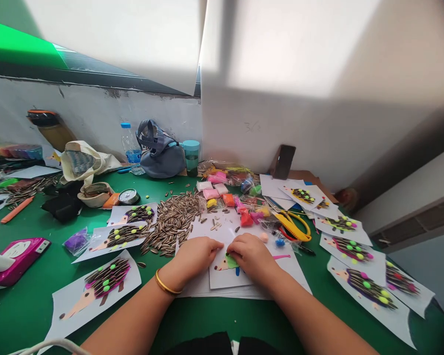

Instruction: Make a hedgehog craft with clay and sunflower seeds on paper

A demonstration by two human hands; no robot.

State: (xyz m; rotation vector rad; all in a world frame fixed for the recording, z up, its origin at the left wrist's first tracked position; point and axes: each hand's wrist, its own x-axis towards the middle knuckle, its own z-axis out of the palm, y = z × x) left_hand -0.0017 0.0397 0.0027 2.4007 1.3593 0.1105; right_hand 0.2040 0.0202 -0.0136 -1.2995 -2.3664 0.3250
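Observation:
A white card (222,281) lies in front of me on a stack of paper, bearing a hedgehog figure with a peach snout and a light green clay body (230,262). My right hand (249,254) is over the green body, its fingers pinched together at the upper part; what they hold is hidden or too small to name. My left hand (198,254) rests at the card's left edge with its fingers closed, and anything between them cannot be made out. Striped sunflower seeds (175,217) are heaped just beyond my left hand.
Finished-looking hedgehog cards lie left (96,291) and right (370,296). Clay packets (246,217), yellow-handled scissors (294,227) and a phone (284,161) are beyond my right hand. A blue bag (163,160), a bottle (132,153) and a teal cup (191,155) stand against the wall.

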